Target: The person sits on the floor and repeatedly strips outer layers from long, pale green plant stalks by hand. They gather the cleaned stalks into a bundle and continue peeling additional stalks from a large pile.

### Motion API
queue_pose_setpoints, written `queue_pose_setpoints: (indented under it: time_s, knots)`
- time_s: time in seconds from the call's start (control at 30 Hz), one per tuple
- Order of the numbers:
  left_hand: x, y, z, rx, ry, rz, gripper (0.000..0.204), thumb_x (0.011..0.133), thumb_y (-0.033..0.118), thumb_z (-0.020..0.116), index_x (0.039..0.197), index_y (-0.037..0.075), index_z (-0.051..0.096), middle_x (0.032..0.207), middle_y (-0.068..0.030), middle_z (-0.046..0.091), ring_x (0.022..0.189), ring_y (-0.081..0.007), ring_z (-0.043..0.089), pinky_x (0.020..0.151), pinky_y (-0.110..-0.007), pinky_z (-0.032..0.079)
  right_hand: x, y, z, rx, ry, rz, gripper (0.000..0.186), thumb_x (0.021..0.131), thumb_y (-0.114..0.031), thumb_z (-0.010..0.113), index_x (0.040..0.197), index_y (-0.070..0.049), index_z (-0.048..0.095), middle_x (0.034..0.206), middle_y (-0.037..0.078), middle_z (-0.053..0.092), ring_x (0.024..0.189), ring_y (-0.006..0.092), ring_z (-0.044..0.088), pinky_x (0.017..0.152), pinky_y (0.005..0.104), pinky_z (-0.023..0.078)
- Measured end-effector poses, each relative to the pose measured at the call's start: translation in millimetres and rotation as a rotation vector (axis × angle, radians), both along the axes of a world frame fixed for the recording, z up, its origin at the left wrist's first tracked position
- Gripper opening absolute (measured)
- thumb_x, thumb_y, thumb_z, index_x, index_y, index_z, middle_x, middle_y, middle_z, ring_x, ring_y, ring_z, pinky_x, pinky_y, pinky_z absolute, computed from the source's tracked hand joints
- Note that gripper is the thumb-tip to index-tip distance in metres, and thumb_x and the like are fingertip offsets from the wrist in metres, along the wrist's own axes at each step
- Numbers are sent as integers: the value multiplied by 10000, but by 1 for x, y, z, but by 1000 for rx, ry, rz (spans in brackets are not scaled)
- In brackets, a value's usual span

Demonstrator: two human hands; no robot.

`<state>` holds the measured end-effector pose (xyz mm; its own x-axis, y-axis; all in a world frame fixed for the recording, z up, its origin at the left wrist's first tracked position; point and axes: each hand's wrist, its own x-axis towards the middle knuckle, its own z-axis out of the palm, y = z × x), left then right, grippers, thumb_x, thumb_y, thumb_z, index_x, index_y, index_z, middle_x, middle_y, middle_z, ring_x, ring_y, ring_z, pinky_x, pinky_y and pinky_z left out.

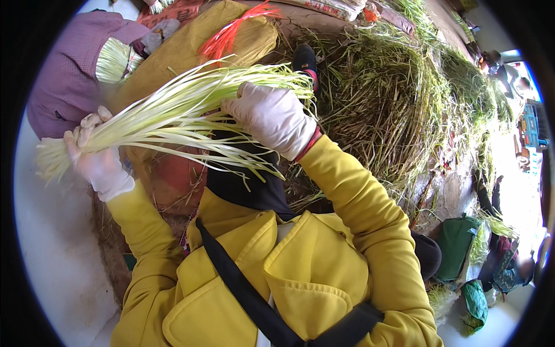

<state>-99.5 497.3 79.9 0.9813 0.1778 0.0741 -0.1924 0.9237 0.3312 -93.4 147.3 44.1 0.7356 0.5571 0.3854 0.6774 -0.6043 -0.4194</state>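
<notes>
A long bunch of pale yellow-green chives [179, 98] stretches sideways in front of me, with its white ends at the left. My gloved left hand [98, 156] is closed around the bunch near those white ends. Over the greener part at the right is my gloved right hand [272, 115], fingers curled and pinching among the leaves; its fingertips are partly hidden. Several loose leaves hang below the bunch, between my hands. Beyond it, red plastic strips [231, 36] lie on a yellow-brown covered mound [196, 43].
At the left, a person in a purple checked top [69, 69] is close to another bunch of chives [115, 61]. A large heap of discarded leaves [393, 110] spreads over the floor at the right. A dark shoe [304, 59] stands beside it. Green bags [457, 248] and other people are farther right.
</notes>
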Motion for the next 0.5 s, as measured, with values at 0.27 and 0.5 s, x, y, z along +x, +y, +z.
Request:
queue_pose_setpoints:
  time_s: [0.27, 0.5]
  knots:
    - [0, -1, 2, 1, -45, 8, 284, 842, 164, 602, 623, 80, 442, 642, -30, 439, 862, -240, 511, 1042, -508, 342, 3, 7, -3, -159, -70, 1, 119, 804, -183, 588, 876, -104, 641, 888, 123, 578, 736, 317, 624, 612, 410, 498]
    - [-1, 0, 4, -32, -22, 25, 237, 824, 148, 620, 663, 66, 467, 649, -37, 435, 862, -244, 502, 1054, -519, 331, -4, -2, -8, -26, 22, -2, 168, 779, -106, 632, 945, -108, 656, 918, 110, 586, 735, 299, 620, 624, 374, 506]
